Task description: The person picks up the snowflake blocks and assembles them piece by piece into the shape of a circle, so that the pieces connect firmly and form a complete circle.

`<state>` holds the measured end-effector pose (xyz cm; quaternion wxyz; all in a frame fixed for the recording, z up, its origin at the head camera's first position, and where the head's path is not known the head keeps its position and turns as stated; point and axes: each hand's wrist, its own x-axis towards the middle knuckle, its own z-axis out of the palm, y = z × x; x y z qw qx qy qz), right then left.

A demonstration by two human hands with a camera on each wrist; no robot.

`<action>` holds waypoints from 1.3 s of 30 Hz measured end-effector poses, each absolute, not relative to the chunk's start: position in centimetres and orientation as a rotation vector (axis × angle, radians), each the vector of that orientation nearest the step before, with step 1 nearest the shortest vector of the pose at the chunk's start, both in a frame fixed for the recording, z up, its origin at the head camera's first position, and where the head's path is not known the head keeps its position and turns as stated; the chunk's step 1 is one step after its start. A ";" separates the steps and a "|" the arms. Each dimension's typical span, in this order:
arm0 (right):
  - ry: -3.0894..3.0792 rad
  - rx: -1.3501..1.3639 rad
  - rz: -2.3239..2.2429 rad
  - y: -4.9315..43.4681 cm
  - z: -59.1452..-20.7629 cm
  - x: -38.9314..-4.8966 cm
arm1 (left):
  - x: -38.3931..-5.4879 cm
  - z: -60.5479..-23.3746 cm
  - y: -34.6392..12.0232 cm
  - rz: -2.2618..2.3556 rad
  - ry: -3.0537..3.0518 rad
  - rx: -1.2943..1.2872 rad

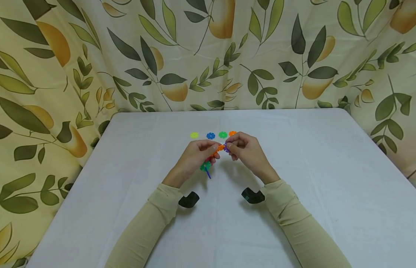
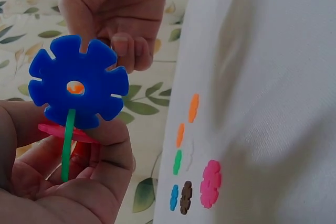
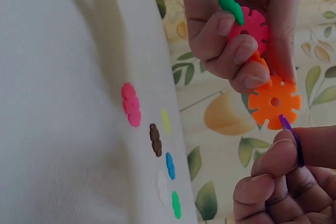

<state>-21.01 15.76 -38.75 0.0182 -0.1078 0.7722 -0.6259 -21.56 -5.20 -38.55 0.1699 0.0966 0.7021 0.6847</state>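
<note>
Long sleeves, plain khaki: left sleeve (image 1: 140, 230), right sleeve (image 1: 308, 225). Cloth creased toward the wrists. Small black angular block at each cuff, left block (image 1: 189, 200) and right block (image 1: 253, 195). Left hand (image 1: 192, 156): short fingernails, rounded tips.

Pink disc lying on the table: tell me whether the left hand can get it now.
Probably not: the left hand is busy holding the chain of discs, though nothing covers the loose pink disc.

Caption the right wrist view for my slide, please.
Right hand pinches a purple disc at the rim of an orange disc; left hand holds the chain.
</note>
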 end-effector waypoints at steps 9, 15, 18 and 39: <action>2.352 -0.327 -2.014 15.3 -39.0 -20.8 | -21.3 -38.3 -5.2 1.929 2.042 0.285; 2.404 -0.346 -1.993 14.9 -38.9 -20.7 | -21.4 -38.2 -5.2 1.934 2.053 0.290; 2.429 -0.358 -1.981 14.9 -38.8 -20.7 | -21.5 -38.1 -5.2 1.930 2.052 0.284; 2.387 -0.319 -1.965 15.3 -38.9 -21.1 | -21.9 -38.1 -6.0 1.828 1.998 0.186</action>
